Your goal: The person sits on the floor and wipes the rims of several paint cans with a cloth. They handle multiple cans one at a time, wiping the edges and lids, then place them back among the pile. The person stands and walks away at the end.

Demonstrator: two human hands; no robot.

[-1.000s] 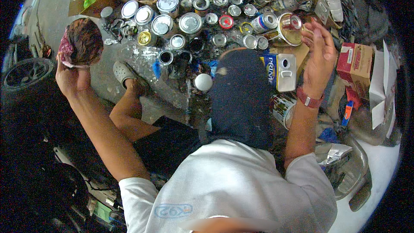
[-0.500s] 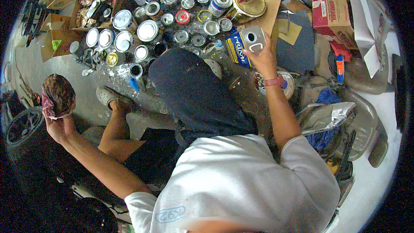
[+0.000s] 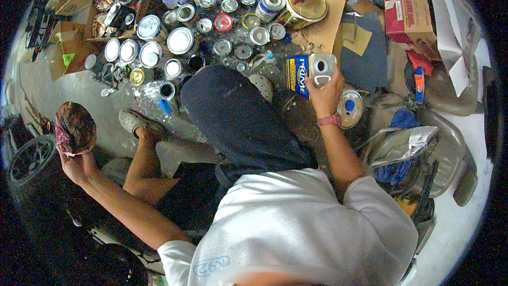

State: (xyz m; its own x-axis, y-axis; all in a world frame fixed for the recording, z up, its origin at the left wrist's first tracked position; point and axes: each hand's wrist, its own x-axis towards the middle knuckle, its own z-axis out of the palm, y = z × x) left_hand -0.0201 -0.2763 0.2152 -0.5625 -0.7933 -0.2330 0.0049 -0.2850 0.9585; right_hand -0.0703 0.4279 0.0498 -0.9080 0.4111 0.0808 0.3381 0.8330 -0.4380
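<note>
Out at the left, my left hand [image 3: 78, 168] is closed on a paint-stained cup [image 3: 76, 127], its round mouth turned up and brown and dark inside, with a pinkish side. My right hand [image 3: 327, 94] grips a rectangular metal can [image 3: 298, 77] by its top end. The can has a blue and yellow side. Its silver top shows a round dark opening and a pale handle, with my fingers beside the handle. A round lid or tin with a blue spot [image 3: 350, 107] lies just right of my right wrist.
Many round paint tins [image 3: 180, 40] crowd the floor ahead, with a large gold tin [image 3: 307, 5] behind them. Cardboard boxes [image 3: 71, 47] stand at the left, a red and brown box [image 3: 410, 18] at the right. A plastic chair [image 3: 450, 153] and a wheel [image 3: 32, 159] flank me.
My right hand has brought the metal can nearer and a little to the right, turning it more upright in view. My left hand has shifted slightly right and nearer with the cup.
</note>
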